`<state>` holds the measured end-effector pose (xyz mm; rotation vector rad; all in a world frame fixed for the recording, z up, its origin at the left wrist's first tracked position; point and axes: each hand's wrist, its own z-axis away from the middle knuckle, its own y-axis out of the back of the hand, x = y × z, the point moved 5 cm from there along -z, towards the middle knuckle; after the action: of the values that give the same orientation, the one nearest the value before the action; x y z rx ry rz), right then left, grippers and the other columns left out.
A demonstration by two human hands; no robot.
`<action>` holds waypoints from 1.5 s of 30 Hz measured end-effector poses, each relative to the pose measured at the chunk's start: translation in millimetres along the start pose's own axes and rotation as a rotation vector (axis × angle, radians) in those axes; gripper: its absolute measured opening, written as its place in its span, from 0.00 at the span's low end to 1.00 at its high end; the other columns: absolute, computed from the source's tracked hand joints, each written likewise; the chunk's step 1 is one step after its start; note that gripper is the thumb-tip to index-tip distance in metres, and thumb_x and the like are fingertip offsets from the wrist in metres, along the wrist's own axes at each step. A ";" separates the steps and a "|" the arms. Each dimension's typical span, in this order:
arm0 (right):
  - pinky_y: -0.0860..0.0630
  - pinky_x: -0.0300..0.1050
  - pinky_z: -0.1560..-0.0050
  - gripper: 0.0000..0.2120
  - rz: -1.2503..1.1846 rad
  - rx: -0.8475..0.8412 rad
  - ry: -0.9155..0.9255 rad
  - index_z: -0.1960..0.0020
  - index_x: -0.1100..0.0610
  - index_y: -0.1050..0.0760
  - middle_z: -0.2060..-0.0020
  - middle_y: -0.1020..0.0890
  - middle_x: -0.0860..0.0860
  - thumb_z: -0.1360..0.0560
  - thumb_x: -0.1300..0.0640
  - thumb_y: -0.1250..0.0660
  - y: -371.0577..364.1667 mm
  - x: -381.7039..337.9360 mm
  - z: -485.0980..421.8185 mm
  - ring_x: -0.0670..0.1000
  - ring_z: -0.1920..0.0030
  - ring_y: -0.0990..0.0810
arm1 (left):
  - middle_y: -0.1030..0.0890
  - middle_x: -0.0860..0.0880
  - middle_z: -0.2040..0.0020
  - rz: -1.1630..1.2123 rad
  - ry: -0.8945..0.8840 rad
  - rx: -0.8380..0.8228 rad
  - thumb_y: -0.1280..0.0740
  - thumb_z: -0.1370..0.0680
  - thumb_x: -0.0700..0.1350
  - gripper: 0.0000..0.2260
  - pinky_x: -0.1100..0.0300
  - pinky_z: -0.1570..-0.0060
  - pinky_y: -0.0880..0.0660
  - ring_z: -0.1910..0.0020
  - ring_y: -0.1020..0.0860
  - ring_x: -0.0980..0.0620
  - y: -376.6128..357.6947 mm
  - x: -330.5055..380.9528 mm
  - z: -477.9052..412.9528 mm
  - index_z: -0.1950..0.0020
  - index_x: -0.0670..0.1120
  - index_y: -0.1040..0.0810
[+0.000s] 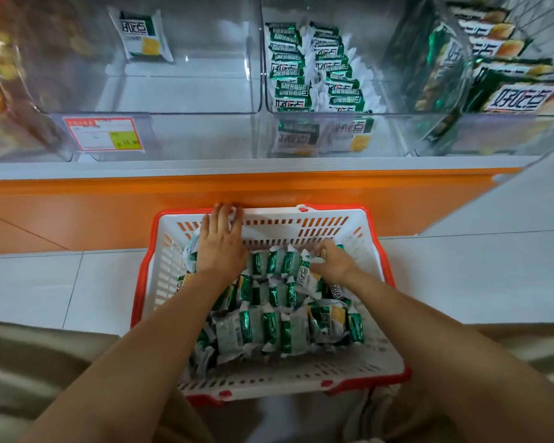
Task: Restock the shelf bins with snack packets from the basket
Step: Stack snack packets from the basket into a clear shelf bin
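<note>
The snack packets (269, 327) lay in the basket (285, 228) on the floor, right under both hands. They were packed on edge in rows that ran from side to side. The shelf bins were up and ahead, past the basket's far wall. The nearly bare bin (189, 135), with one lone packet (143, 36) in it, sat up and to the left, so the left hand (221, 244) was nearer to it. That hand curled its fingers round a white packet end by the far wall. The right hand (331, 262) pinched packet ends in bent fingers.
</note>
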<state>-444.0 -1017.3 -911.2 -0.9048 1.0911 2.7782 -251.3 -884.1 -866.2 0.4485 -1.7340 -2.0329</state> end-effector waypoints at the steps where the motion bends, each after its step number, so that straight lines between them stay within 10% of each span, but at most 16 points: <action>1: 0.26 0.43 0.56 0.18 -0.123 -0.013 -0.001 0.36 0.55 0.33 0.42 0.27 0.52 0.23 0.59 0.32 6.2 -2.8 4.3 0.53 0.49 0.23 | 0.56 0.41 0.20 0.009 0.003 -0.002 0.41 0.19 0.54 0.34 0.46 0.24 0.59 0.21 0.58 0.41 2.7 2.6 2.1 0.19 0.46 0.56; 7: 0.21 0.51 0.41 0.23 -0.507 0.005 0.135 0.29 0.56 0.32 0.33 0.31 0.59 0.22 0.66 0.35 43.7 -31.8 33.4 0.55 0.44 0.21 | 0.38 0.41 0.24 0.361 -0.048 -0.037 0.42 0.17 0.54 0.26 0.47 0.27 0.44 0.25 0.42 0.42 30.9 32.2 12.2 0.22 0.47 0.40; 11: 0.20 0.44 0.48 0.19 -0.616 0.047 0.241 0.35 0.55 0.31 0.39 0.29 0.59 0.23 0.66 0.33 63.0 -53.0 58.5 0.57 0.44 0.22 | 0.21 0.49 0.46 0.889 -0.052 -0.098 0.37 0.19 0.55 0.16 0.55 0.53 0.28 0.49 0.24 0.48 65.1 58.7 26.5 0.38 0.46 0.26; 15: 0.24 0.46 0.43 0.18 -0.540 0.117 0.371 0.39 0.50 0.27 0.40 0.23 0.55 0.26 0.54 0.27 85.0 -69.4 85.1 0.52 0.42 0.22 | 0.25 0.52 0.62 1.042 -0.045 0.047 0.33 0.20 0.50 0.09 0.61 0.69 0.35 0.65 0.28 0.52 100.0 63.2 35.7 0.48 0.45 0.26; 22: 0.22 0.43 0.54 0.16 -0.412 0.303 0.709 0.36 0.53 0.25 0.62 0.29 0.56 0.23 0.60 0.32 133.9 -109.2 135.3 0.52 0.60 0.24 | 0.21 0.45 0.59 0.873 -0.201 0.263 0.33 0.20 0.50 0.07 0.55 0.63 0.30 0.61 0.24 0.47 169.1 72.8 49.3 0.48 0.47 0.25; 29: 0.22 0.47 0.54 0.08 -0.415 0.632 0.813 0.43 0.57 0.25 0.66 0.26 0.50 0.22 0.62 0.33 219.7 -144.4 156.4 0.51 0.62 0.23 | 0.24 0.46 0.37 0.550 -0.202 0.650 0.35 0.20 0.46 0.15 0.52 0.34 0.38 0.35 0.30 0.47 230.9 68.6 35.3 0.33 0.45 0.27; 36: 0.29 0.37 0.60 0.08 -0.323 0.686 0.743 0.47 0.53 0.25 0.66 0.30 0.48 0.23 0.62 0.32 249.1 -156.6 125.9 0.43 0.67 0.30 | 0.34 0.48 0.24 0.183 -0.260 0.564 0.39 0.19 0.52 0.21 0.44 0.23 0.61 0.21 0.47 0.47 215.6 74.1 2.8 0.27 0.48 0.31; 45: 0.32 0.40 0.60 0.08 -0.222 0.596 0.664 0.51 0.56 0.23 0.58 0.22 0.60 0.27 0.65 0.31 262.9 -156.3 84.6 0.47 0.63 0.30 | 0.29 0.44 0.28 0.114 -0.318 0.528 0.44 0.21 0.55 0.26 0.39 0.24 0.53 0.24 0.39 0.43 183.4 83.1 -17.3 0.26 0.42 0.32</action>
<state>-415.8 -1133.9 -617.5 -1.7372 1.6244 1.8082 -293.1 -964.8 -685.7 0.1767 -2.4389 -1.6157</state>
